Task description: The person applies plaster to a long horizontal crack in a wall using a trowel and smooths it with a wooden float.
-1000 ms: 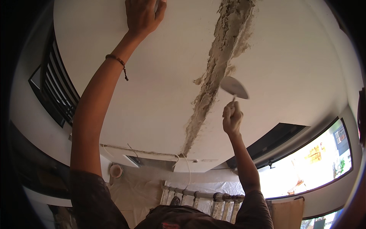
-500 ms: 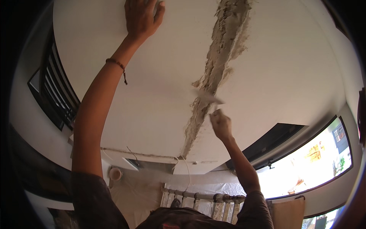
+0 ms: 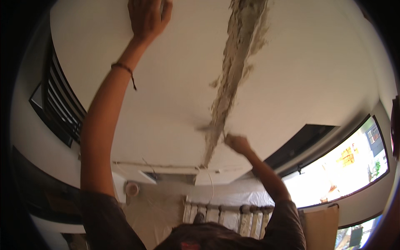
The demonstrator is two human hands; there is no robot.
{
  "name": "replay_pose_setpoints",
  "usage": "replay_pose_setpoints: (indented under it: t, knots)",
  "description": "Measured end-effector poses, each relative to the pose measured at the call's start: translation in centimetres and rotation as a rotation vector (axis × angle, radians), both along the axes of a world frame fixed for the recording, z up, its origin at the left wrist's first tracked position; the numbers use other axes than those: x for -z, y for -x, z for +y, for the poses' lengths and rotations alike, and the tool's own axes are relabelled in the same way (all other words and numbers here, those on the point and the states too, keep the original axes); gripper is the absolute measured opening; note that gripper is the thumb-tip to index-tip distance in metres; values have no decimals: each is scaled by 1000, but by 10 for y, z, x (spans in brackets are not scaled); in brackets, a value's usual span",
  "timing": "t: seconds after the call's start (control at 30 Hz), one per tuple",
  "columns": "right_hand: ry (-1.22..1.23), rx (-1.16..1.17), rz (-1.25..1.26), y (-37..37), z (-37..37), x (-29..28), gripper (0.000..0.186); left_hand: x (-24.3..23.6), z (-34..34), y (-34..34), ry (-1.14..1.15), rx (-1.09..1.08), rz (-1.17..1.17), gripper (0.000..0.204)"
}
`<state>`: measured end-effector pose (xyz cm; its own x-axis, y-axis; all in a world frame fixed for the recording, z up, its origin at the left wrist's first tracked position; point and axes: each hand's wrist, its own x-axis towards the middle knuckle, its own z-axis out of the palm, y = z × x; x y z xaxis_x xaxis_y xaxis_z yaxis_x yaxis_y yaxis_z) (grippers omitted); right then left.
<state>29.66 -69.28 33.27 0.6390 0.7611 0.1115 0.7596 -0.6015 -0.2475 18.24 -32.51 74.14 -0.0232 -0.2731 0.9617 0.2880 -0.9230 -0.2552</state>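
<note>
A long groove [image 3: 233,71] filled with rough grey-brown plaster runs down a broad white surface [image 3: 166,96]. My right hand [image 3: 236,143] is closed round the handle of a putty knife [image 3: 210,128]. Its blade, smeared by motion, lies across the narrow lower part of the plaster strip. Higher up and to the left, my left hand [image 3: 146,18] rests against the white surface, its fingers stretched out and partly cut off by the top edge. Nothing shows in that hand.
Below are a bucket [image 3: 132,189], plastic sheeting [image 3: 150,208] and a plaster-spotted slatted platform [image 3: 229,208]. A cable [image 3: 211,183] hangs from the surface's lower edge. At left is a dark railing [image 3: 60,96]; at right, a bright window [image 3: 337,162].
My right hand and the putty knife have moved down along the plaster strip. The left hand stays against the surface; the whole view has shifted slightly.
</note>
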Motion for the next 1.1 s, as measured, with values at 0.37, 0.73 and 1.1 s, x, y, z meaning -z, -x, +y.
replay_pose_setpoints:
  t: [0.37,0.73,1.1]
  knots:
    - [-1166,-110,996,126,154,-152,29,-7,20,-12,-168,15,-128,46]
    - [-1334,-26,1066,145,186,-108,32,-5,16,-5,-151,29,-63,47]
    - [-1536,-46,1282,160,191,-143,32,-6,14,-5,-165,-20,-66,49]
